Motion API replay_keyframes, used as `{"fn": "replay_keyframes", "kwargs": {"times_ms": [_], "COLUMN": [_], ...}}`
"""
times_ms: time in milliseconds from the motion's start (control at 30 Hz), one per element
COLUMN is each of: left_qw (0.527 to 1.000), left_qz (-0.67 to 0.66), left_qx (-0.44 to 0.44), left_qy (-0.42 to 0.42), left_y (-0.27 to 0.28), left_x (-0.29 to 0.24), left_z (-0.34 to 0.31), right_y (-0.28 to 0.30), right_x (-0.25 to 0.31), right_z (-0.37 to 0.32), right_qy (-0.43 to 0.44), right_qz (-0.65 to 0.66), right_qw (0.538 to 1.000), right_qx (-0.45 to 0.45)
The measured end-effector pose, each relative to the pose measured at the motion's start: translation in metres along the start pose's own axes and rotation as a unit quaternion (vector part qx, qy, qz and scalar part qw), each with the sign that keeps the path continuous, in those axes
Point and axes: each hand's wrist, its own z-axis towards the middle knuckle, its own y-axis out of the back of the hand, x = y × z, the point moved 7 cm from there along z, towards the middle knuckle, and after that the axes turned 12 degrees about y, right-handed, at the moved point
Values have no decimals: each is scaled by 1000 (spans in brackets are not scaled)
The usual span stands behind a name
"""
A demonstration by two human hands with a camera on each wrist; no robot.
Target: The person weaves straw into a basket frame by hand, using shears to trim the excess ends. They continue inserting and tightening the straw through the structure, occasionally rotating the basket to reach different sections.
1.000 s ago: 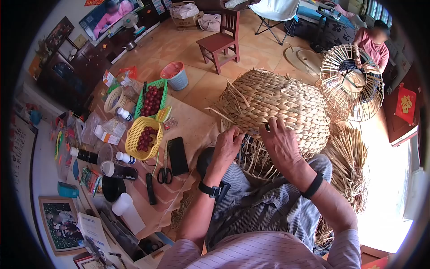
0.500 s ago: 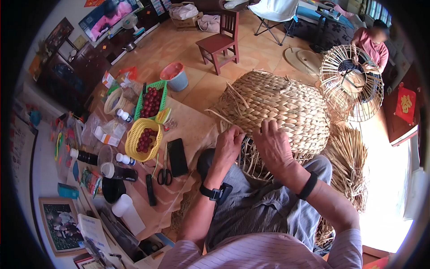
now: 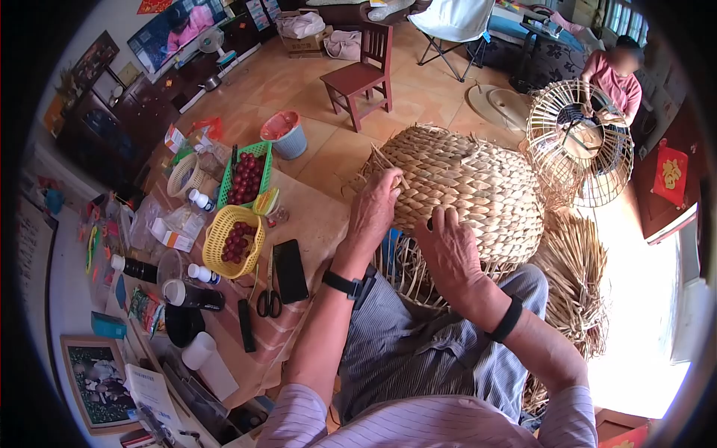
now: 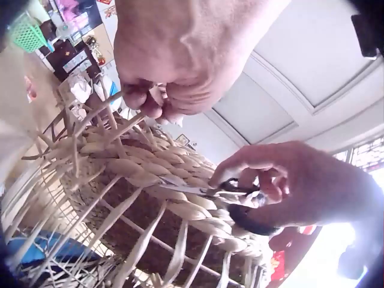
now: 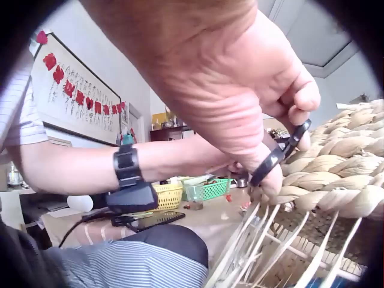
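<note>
A large woven straw basket (image 3: 470,190) lies tilted before my knees, thick braids on its side and thin loose strands along its near edge. My left hand (image 3: 377,201) is at the basket's left side. In the left wrist view its curled fingers (image 4: 150,105) pinch a straw strand (image 4: 126,127) that sticks out from the braid. My right hand (image 3: 452,250) holds small scissors, with fingers through the black handles (image 5: 270,167). The scissors' blades (image 4: 183,188) lie against the braided rim in the left wrist view, pointing toward the left hand's side.
On the left table stand a yellow basket (image 3: 216,243) and a green basket (image 3: 265,160) of red fruit, beside a black phone (image 3: 290,270) and another pair of scissors (image 3: 269,302). A straw bundle (image 3: 575,276) lies right. Beyond, a person (image 3: 616,82) handles a cane frame (image 3: 534,134).
My left hand has moved up and away from the near rim, to the basket's upper left side. The right hand has stayed by the rim with the scissors. The head view has shifted slightly.
</note>
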Motion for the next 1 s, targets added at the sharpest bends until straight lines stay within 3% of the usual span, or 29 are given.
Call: {"fn": "replay_keyframes", "kwargs": {"times_ms": [100,267,367,500,600,700,833,1000], "left_qw": [999,999,998,997,993,993,996,995], "left_qz": [18,37,33,41,90,73,60,43], "left_qx": [6,9,22,26,18,12,17,3], "left_qy": [-49,-34,-42,-65,-68,-96,-66,-90], "left_y": [-10,-7,-3,-1,-1,-2,-6,-6], "left_x": [5,9,2,-1,-3,-2,1,-6], "left_z": [12,17,16,18,18,19,18,12], "right_y": [18,20,19,11,10,4,10,11], "right_x": [-14,-54,-62,-67,-62,-63,-55,-43], "right_z": [-3,-2,4,11,7,22,29,47], "right_qy": [7,-1,3,-3,48,41,42,17], "right_qz": [59,86,78,77,10,21,-23,-53], "right_qw": [998,990,991,997,993,995,994,998], "right_qx": [5,-109,-106,-28,-110,-87,-94,-9]}}
